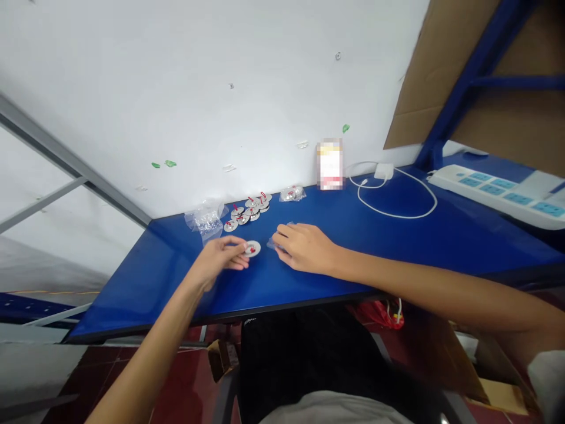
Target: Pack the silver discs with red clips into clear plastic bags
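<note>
Disc [253, 249] in the left hand [220, 259], clear bag [271, 243] under the right [306, 246]

The left hand reaches in from the near left over the blue table [176, 259]. Its thumb and forefinger are narrowed on the disc's left edge, while the other fingers curl loosely below. The disc is pale and round with a red piece at its middle, and it sits in the gap between the two hands, towards the near side of the tabletop.

The right hand comes in from the right, palm down, just right of the disc. Its fingers are bent and close together over the bag, whose plastic shows past the fingertips on the left; whether they pinch it or only press on it, I cannot tell.

Beyond the left hand, a pile [252, 209] of similar discs with red pieces lies overlapping near the wall [194, 88]. To its left is a crumpled heap of clear plastic [207, 219]; to its right, a clear packet [292, 193] with discs inside. Farther right, a blurred-out card [330, 164] stands by the wall, then a white cable [408, 214] curves out from a charger [384, 171]. A white power strip [498, 194] lies at the far right.
</note>
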Action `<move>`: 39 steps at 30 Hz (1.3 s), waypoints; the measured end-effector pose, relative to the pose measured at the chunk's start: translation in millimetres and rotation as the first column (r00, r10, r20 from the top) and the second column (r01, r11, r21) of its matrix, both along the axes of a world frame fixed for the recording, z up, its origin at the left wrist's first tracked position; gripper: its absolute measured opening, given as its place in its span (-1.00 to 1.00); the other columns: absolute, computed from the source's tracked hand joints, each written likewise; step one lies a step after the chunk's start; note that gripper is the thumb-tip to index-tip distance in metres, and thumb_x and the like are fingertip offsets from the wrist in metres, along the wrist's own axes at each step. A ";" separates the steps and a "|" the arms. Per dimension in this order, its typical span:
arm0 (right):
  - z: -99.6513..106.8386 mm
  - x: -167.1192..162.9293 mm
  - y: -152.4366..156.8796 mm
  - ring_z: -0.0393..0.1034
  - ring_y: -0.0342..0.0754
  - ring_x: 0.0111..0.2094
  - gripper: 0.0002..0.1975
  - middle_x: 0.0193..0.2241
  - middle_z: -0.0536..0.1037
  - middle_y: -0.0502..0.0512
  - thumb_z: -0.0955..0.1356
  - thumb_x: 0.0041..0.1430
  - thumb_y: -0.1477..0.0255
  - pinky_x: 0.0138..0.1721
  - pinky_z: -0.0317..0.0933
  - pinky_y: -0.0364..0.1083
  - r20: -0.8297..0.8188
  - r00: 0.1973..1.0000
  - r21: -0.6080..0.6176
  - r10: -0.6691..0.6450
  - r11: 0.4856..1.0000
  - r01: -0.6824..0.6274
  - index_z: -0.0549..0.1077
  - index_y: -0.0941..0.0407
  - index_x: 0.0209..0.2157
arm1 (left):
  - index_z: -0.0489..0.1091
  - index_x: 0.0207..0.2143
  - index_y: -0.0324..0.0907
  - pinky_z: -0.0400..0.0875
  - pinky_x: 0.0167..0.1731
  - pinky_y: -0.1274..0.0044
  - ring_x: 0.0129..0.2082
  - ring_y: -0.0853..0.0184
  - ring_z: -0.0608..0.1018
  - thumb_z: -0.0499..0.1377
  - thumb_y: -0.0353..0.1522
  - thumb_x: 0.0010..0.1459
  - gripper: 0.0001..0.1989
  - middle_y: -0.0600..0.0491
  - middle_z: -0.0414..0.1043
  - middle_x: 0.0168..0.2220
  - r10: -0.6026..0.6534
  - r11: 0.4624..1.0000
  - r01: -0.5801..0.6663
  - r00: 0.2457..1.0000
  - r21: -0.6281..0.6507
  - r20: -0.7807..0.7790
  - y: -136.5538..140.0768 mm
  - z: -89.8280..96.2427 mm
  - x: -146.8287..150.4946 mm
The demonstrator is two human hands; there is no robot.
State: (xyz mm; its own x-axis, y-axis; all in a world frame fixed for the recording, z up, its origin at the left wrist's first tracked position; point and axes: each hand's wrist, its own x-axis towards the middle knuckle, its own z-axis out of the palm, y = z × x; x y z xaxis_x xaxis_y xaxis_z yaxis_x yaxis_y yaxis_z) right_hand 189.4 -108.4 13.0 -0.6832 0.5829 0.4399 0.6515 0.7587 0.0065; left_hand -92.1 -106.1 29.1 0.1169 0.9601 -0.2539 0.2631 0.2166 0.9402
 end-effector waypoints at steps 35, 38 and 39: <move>7.7 39.6 65.7 0.46 -0.02 -0.20 -0.88 -0.23 0.60 0.07 0.39 0.39 0.46 -0.11 0.21 -0.04 -0.470 0.882 -0.376 -0.043 0.914 -0.155 0.59 0.11 -0.24 | 0.62 -0.05 -0.28 0.75 -0.08 0.40 -0.16 0.11 0.80 0.46 -0.14 0.26 -0.60 -0.20 0.75 -0.18 0.110 0.992 -0.113 0.992 0.054 0.060 -23.7 -21.1 71.8; -2.6 46.8 78.0 0.49 0.01 -0.17 -0.92 -0.17 0.62 0.12 0.42 0.34 0.48 -0.08 0.26 -0.02 -0.392 0.916 -0.433 -0.083 0.895 -0.104 0.62 0.11 -0.21 | 0.60 -0.11 -0.24 0.77 -0.13 0.32 -0.22 0.07 0.80 0.47 -0.05 0.22 -0.56 -0.14 0.74 -0.24 0.063 0.985 -0.062 0.998 0.162 -0.006 -25.2 -22.8 70.1; -5.9 47.7 80.2 0.50 0.04 -0.13 -0.91 -0.14 0.62 0.15 0.43 0.33 0.47 -0.06 0.27 -0.01 -0.360 0.929 -0.452 -0.084 0.887 -0.095 0.63 0.11 -0.17 | 0.59 -0.12 -0.23 0.78 -0.14 0.31 -0.23 0.07 0.80 0.45 -0.04 0.23 -0.56 -0.12 0.74 -0.25 0.058 0.978 -0.050 0.998 0.201 -0.029 -25.9 -23.4 68.7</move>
State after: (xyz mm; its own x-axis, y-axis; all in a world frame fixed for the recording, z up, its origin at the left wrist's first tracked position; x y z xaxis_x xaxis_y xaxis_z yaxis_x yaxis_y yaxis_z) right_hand 237.1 -28.2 7.0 -0.5330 0.7743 0.3413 0.5360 0.6210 -0.5719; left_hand -23.3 -132.0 5.7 0.0579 0.9966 -0.0591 0.2896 0.0399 0.9563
